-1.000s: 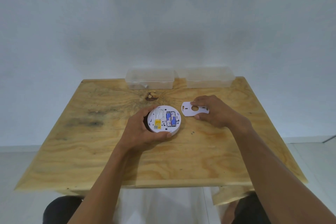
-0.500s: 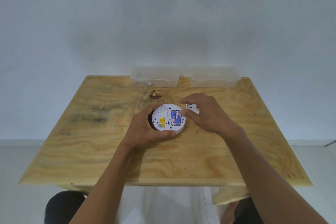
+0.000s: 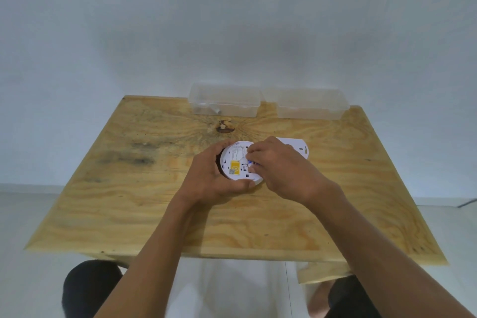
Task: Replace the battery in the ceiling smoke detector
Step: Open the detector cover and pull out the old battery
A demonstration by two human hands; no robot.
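A round white smoke detector [image 3: 235, 164] lies back side up on the wooden table [image 3: 154, 201], showing a yellow label and an open battery bay. My left hand [image 3: 210, 178] grips its left and front rim. My right hand [image 3: 278, 165] covers the detector's right half, with curled fingertips pinching at a blue battery [image 3: 251, 162] in the bay. Most of the battery is hidden under my fingers. The white mounting plate [image 3: 299, 147] lies flat just right of the detector, partly behind my right hand.
Two clear plastic boxes [image 3: 224, 102] [image 3: 311, 106] stand along the table's far edge against the white wall. A dark knot [image 3: 225, 128] marks the wood behind the detector. My knees show below the table's front edge.
My right hand let go of the mounting plate, moved left onto the detector and put its fingertips on the batteries. My left hand kept its grip on the detector.
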